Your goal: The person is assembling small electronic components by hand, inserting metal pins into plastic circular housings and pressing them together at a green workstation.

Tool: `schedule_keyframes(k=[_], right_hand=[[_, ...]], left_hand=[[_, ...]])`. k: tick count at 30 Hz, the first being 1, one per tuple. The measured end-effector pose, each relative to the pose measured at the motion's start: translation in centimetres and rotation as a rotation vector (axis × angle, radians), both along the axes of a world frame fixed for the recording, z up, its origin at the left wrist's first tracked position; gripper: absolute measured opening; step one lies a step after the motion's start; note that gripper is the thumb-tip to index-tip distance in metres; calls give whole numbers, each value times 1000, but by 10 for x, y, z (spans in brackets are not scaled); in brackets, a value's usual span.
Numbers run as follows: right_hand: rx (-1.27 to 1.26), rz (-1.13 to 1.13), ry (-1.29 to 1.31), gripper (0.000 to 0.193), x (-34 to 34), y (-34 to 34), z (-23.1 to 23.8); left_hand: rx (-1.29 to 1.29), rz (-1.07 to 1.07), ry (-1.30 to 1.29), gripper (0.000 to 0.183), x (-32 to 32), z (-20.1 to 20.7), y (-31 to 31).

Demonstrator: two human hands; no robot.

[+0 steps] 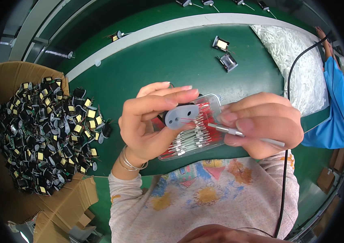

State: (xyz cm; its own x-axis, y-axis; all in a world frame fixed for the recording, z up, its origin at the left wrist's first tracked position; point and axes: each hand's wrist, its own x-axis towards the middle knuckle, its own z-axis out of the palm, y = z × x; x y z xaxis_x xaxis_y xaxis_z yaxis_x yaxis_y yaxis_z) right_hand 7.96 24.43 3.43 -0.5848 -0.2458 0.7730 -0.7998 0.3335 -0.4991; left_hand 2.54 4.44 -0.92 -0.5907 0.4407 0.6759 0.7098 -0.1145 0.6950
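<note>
My left hand (141, 117) is closed around a small device with a grey oval end cap (180, 116); the cap has small holes, and thin red wires stick out of it. Most of the body behind the cap is hidden by my fingers. In a pinch, my right hand (267, 121) holds a slim metal rod-like part (232, 131), its silver tip pointing at the red wires. Whether the tip touches them I cannot tell. Beneath both hands lies a clear plastic box (218, 106) filled with thin silver-and-white parts (192, 139) that have red leads.
A cardboard box (22, 71) heaped with similar black devices (50, 137) stands at left. Two devices (228, 62) lie farther back on the green table (160, 60). A bag of white pieces (297, 65) is at right, beside a black cable (288, 81) and another person's blue garment (334, 109).
</note>
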Motion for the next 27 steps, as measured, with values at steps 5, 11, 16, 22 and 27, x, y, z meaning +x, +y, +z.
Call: schedule_keyframes(k=[5, 11, 16, 22, 27], right_hand=[[3, 5, 7, 36, -3, 4, -1], [-100, 18, -17, 33, -7, 6, -6], [39, 18, 14, 29, 0, 5, 0], [-13, 10, 45, 30, 10, -4, -2], [14, 28, 105, 31, 4, -1, -9]], left_hand=[[-3, -15, -3, 48, 2, 0, 0], [-26, -19, 2, 49, 3, 2, 1], [-44, 35, 17, 49, 4, 2, 0], [-66, 94, 45, 48, 4, 3, -2], [-86, 115, 77, 49, 5, 4, -2]])
